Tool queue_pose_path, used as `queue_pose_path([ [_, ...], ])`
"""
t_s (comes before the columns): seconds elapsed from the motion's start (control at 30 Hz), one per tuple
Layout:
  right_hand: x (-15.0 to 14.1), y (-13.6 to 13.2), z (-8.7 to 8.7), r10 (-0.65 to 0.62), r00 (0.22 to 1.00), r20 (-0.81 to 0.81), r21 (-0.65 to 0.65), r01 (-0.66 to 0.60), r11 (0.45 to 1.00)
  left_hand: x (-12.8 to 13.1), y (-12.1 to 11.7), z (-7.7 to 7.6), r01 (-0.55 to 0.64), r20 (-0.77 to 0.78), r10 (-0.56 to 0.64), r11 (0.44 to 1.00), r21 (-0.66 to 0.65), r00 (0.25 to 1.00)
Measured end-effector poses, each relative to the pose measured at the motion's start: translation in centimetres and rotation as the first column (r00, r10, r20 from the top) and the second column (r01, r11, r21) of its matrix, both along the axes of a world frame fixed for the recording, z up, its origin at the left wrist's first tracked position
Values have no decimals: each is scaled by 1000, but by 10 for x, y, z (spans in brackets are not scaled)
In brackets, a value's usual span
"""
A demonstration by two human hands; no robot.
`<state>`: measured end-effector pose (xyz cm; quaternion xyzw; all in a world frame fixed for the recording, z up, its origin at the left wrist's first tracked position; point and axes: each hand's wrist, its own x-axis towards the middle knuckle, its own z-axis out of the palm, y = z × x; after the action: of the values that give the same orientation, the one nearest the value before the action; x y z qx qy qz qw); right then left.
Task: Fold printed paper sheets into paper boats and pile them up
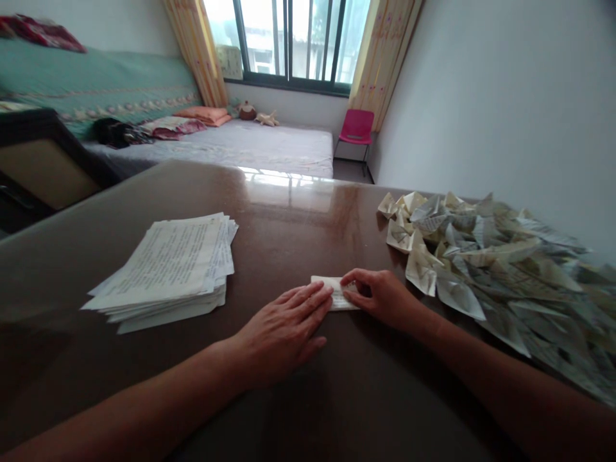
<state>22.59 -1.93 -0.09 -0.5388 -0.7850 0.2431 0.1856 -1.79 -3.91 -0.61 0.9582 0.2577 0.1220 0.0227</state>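
Note:
A small folded piece of printed paper (335, 290) lies on the dark brown table (289, 212) in front of me. My left hand (283, 327) lies flat on the table, fingers stretched out, with the fingertips on the paper's left edge. My right hand (382, 296) rests on the paper's right part, fingers curled and pressing down on it. Much of the paper is hidden under the two hands.
A stack of printed sheets (168, 269) lies to the left. A large heap of folded paper shapes (486, 263) covers the table's right side along the white wall. Behind the table are a bed (231, 144), a pink chair (356, 128) and a window (289, 38).

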Motion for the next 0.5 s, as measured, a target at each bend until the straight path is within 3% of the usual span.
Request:
queue_pose_path([
  [0.13,0,1,1,-6,1000,15,25,6,1000,1,-2,-7,-42,-64,40,999,-25,997],
  [0.5,3,3,3,-6,997,82,95,-1,996,2,-1,-5,-55,-120,54,998,-7,991],
])
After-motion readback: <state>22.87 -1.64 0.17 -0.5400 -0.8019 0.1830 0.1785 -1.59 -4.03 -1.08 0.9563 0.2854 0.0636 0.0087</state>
